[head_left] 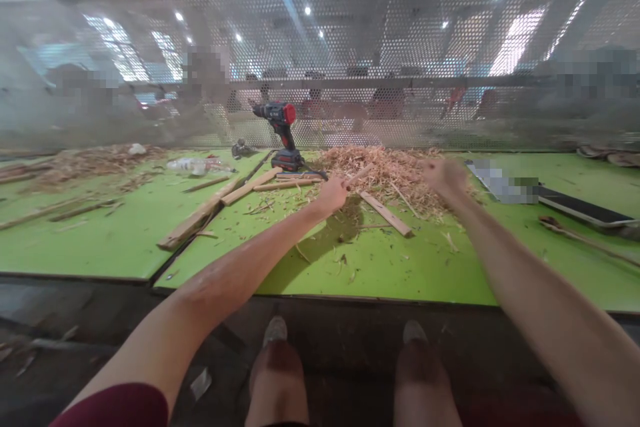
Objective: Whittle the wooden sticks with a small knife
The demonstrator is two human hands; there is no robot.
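Observation:
My left hand (334, 193) is closed on the near end of a short, thin wooden stick (361, 175), which points up and to the right over a heap of wood shavings (395, 170). My right hand (444, 177) hovers at the right side of the heap, apart from the stick. Motion blurs its fingers, so what they hold, if anything, does not show. Just below the stick, a flat wooden strip (387, 215) lies on the green tabletop (320, 273).
A black and red cordless drill (283, 133) stands upright behind my left hand. Wooden pieces (197, 217) lie to the left, near a clear plastic bottle (195, 165). At right are a dark flat device (583, 205) and a thin stick (590, 237). A perforated screen (350, 100) closes off the back.

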